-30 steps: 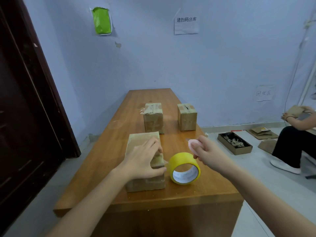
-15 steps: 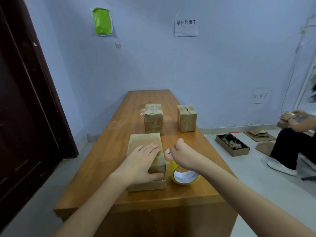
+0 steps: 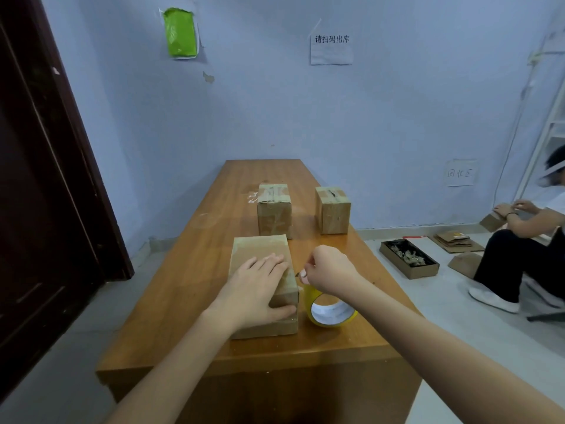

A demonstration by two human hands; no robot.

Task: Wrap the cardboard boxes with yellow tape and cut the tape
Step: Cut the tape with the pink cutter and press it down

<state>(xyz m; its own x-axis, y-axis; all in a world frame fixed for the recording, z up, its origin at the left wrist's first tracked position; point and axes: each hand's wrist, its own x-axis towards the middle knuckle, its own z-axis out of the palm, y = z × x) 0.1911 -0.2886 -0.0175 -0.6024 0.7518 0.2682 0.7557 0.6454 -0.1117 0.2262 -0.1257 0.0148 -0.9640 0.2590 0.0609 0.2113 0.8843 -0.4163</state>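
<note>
So the near cardboard box [image 3: 263, 283] sits at the front end of the wooden table [image 3: 195, 270], and the left hand [image 3: 253, 289] lies flat on top of it, fingers straight, thumb pressed down its right side. The yellow tape roll [image 3: 331, 310] stands on edge just right of that box. The right hand [image 3: 328, 270] hovers over the roll, fingers curled, pinching something small, can't tell what. Two more taped boxes [image 3: 273, 209] stand farther back.

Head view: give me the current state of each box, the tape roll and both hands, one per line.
Near brown cardboard box: lying flat, closed, pressed down by left hand.
Yellow tape roll: on edge beside that box.
Left hand: flat on box top, thumb on its side.
Right hand: curled, pinching a small object; cannot identify it.
Two far cardboard boxes: upright, taped shut.
</note>
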